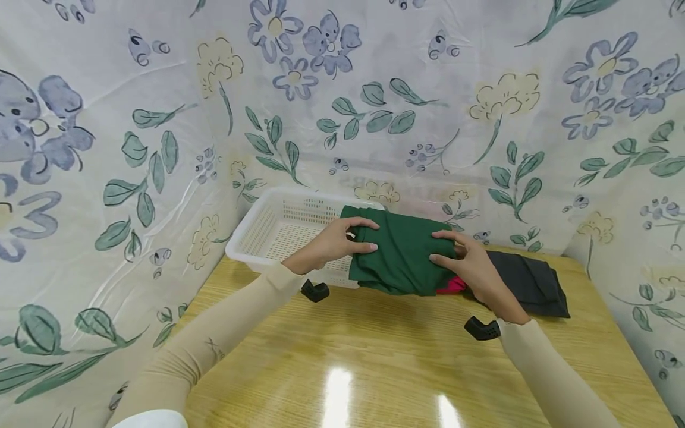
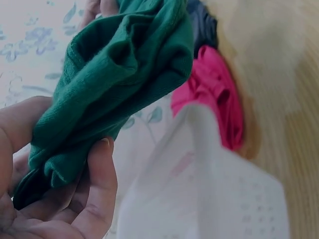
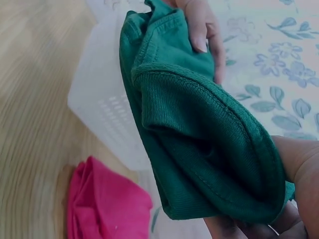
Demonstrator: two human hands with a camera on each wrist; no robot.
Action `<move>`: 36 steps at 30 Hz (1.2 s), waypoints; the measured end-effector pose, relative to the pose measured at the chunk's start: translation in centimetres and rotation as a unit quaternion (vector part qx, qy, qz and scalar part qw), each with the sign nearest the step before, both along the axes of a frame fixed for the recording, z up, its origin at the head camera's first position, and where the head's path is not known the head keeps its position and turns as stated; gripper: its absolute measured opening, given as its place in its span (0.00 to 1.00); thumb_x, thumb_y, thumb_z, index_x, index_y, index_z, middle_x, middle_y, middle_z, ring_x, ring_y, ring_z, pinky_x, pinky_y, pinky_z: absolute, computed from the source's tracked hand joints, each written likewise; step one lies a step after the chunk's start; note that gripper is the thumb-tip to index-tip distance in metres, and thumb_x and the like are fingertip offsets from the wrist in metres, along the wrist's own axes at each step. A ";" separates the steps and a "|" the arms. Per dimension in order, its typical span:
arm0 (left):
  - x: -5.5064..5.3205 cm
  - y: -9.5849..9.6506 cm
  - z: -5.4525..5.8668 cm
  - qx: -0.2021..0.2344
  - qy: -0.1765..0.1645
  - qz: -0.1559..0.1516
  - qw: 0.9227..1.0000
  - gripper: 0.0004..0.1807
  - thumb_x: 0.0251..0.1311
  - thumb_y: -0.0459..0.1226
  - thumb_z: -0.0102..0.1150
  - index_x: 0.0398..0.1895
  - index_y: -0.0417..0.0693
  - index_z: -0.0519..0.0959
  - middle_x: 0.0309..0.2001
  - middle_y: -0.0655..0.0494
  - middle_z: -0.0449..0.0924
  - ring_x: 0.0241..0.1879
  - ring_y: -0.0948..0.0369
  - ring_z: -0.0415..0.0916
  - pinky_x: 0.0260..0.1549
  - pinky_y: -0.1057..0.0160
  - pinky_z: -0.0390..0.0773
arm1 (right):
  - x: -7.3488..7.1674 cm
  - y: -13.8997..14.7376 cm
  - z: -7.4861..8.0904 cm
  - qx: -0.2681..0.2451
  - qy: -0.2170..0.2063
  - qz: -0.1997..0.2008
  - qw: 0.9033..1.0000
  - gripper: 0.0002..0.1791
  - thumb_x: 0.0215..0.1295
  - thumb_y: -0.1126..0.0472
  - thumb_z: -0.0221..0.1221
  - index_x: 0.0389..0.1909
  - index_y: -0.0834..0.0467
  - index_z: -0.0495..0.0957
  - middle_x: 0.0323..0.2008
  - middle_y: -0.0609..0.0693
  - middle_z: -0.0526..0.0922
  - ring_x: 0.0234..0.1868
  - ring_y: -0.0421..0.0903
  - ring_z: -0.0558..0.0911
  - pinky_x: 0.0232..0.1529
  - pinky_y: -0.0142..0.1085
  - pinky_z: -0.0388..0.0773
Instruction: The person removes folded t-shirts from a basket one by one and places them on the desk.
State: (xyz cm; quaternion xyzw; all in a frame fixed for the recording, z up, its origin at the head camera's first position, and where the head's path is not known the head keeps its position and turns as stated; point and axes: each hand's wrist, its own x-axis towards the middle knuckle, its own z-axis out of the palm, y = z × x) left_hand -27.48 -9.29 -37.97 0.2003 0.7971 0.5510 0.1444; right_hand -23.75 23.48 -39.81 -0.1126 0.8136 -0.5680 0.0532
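A folded green garment [image 1: 401, 252], with seams and a ribbed band showing in the right wrist view, is held up off the table by both hands. My left hand [image 1: 342, 242] grips its left end, thumb on one side and fingers on the other. At the opposite end my right hand [image 1: 473, 267] holds it the same way, near the looped folds [image 3: 214, 144]. The garment hangs over the right end of a white perforated plastic basket [image 1: 243, 244] and hides part of it. Behind it lies folded pink cloth [image 3: 107, 204], mostly covered in the head view.
Folded dark grey cloth [image 1: 527, 282] lies at the right on the wooden table [image 1: 374, 351], beside the pink cloth. Floral sheeting [image 1: 374, 160] rises behind the table and along its sides. The basket stands at the back left, close to the sheeting.
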 end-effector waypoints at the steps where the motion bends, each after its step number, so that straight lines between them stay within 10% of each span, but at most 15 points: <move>1: 0.2 0.3 -0.1 -0.001 0.000 -0.001 1.000 0.26 0.63 0.40 0.72 0.65 0.56 0.79 0.69 0.51 0.67 0.52 0.51 0.79 0.46 0.56 0.84 | 0.2 0.3 -0.1 0.002 0.002 0.000 1.000 0.31 0.69 0.59 0.68 0.72 0.53 0.71 0.64 0.66 0.75 0.63 0.62 0.78 0.47 0.43 0.85; 23: 2.3 5.7 -2.6 -0.029 0.032 -0.045 0.998 0.25 0.67 0.43 0.69 0.67 0.59 0.78 0.67 0.51 0.70 0.46 0.57 0.81 0.41 0.59 0.82 | 3.8 5.6 -1.9 0.046 -0.002 -0.054 0.997 0.32 0.68 0.52 0.69 0.71 0.50 0.73 0.61 0.64 0.76 0.55 0.47 0.80 0.44 0.38 0.84; 36: 3.2 8.0 -4.5 -0.079 0.057 -0.059 0.993 0.26 0.66 0.48 0.69 0.67 0.64 0.77 0.71 0.54 0.70 0.65 0.54 0.70 0.59 0.54 0.74 | 5.4 7.8 -4.0 0.037 -0.028 -0.061 0.997 0.34 0.68 0.53 0.69 0.72 0.54 0.71 0.64 0.65 0.75 0.59 0.48 0.77 0.48 0.37 0.82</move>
